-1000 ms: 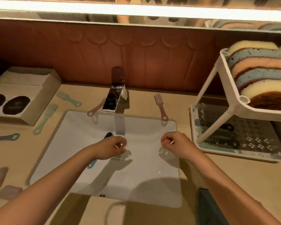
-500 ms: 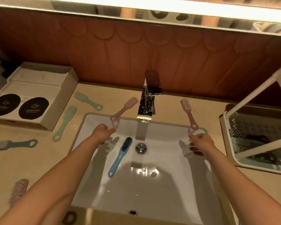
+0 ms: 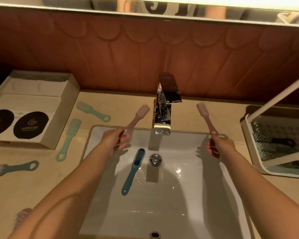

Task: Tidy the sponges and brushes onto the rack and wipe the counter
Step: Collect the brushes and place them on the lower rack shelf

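My left hand (image 3: 115,141) grips the handle of a pink brush (image 3: 138,117) left of the tap, bristle head pointing up and away. My right hand (image 3: 220,146) grips the handle of a second pink brush (image 3: 204,116) right of the tap. A dark blue brush (image 3: 133,171) lies in the white sink (image 3: 188,195) beside the drain. Two mint green brushes (image 3: 91,111) (image 3: 69,138) and a teal brush (image 3: 12,168) lie on the beige counter (image 3: 33,187) at the left. Another pink brush (image 3: 22,216) lies at the lower left. The white rack (image 3: 248,133) stands at the right edge with dark brushes in its lower tray.
A chrome tap (image 3: 164,107) stands behind the sink between my hands. An open cardboard box (image 3: 59,116) with two dark round pads sits on the counter at the far left. A brown scalloped wall panel and a mirror rise behind the counter.
Both hands rose from the sink basin to its back rim and each took hold of a pink brush. The view swung left, so the rack's sponge shelf left the frame.
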### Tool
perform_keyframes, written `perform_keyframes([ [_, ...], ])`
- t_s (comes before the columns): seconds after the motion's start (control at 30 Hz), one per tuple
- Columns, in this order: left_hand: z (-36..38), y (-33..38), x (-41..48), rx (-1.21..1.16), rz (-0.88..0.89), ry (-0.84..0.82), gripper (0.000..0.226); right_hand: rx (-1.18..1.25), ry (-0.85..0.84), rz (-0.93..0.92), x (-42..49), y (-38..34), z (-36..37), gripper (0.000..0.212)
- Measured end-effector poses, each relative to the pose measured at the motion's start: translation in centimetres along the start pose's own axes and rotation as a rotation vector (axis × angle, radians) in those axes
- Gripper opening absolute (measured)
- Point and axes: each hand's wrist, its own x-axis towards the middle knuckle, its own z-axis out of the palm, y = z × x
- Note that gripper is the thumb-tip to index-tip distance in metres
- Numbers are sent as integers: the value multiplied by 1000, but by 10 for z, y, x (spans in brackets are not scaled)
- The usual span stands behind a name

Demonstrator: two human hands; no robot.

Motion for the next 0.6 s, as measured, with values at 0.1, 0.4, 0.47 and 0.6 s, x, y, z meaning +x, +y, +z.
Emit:
perform_keyframes([
  [0.1, -2, -1, -1, 11, -9, 3, 20, 92, -37, 0, -6, -1, 4, 26],
  [0.4, -1, -4, -28, 87, -22, -206, 23, 429, -290, 1, -41, 1, 6, 23],
  [0.47, 0, -7, -40, 47, 1, -256, 21, 440, -319, -19, -53, 2, 2, 21],
  [0.6, -2, -21, -67, 11, -22, -354, 22, 345, -333, -124, -77, 9, -6, 23],
])
